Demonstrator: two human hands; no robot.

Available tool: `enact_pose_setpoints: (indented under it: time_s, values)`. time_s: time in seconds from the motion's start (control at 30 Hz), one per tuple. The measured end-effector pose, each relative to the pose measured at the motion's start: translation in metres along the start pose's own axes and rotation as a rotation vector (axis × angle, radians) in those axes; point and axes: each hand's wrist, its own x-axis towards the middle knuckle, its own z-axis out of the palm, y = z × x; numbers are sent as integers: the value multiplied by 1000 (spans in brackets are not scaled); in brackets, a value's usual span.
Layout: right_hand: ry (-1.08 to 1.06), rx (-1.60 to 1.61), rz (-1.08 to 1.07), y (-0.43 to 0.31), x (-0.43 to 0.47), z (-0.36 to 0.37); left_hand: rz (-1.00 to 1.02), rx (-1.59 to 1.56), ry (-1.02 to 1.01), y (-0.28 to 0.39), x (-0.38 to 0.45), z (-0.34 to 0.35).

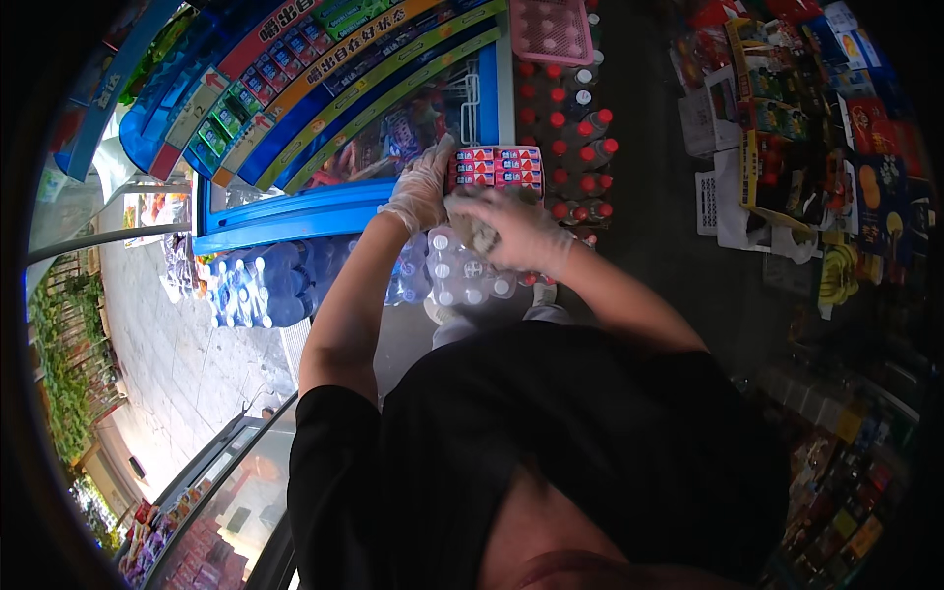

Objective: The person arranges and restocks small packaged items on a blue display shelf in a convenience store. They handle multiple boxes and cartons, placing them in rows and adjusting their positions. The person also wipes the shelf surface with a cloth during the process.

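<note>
My right hand [527, 234], in a clear plastic glove, holds a crumpled greyish cloth [476, 228] at the near side of a display box of pink gum packs [495, 168]. The cloth and fingers cover the box's near part. My left hand [422, 188], gloved too, lies along the box's left side, over the corner of a blue-framed chest freezer [295, 210]. Its fingertips point away from me, and whether they grip the box is hard to tell. Through the freezer's glass, colourful packages [398, 136] show.
A tiered gum rack [295, 81] stands over the freezer. Shrink-wrapped water bottles [273, 284] and clear bottles with white caps [468, 269] sit below. Red-capped bottles [586, 155] and a pink basket [552, 29] are beyond. Cartons [767, 118] line the right; a glass case [243, 501] is lower left.
</note>
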Motion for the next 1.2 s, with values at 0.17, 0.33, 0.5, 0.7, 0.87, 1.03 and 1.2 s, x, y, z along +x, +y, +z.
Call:
enact_pose_setpoints:
  time_s: [0.17, 0.33, 0.5, 0.7, 0.87, 1.03, 1.2]
  values:
    - [-216, 567, 220, 24, -66, -55, -144, 30, -114, 27, 2, -18]
    - [260, 1045, 624, 58, -110, -88, -60, 353, -154, 77, 9, -32]
    - [678, 1690, 743, 108, -78, -53, 6, 399, -194, 92, 34, -7]
    - [641, 1602, 564, 116, -22, -17, -19, 357, -245, 91, 45, -9]
    - [416, 1630, 678, 100, -42, -28, -103, 262, -143, 90, 36, 0]
    - [316, 1605, 770, 72, -91, -22, -153, 153, -18, 100, 29, -1]
    - [162, 1755, 615, 60, -122, -18, -204, 56, 80, 116, 15, -22]
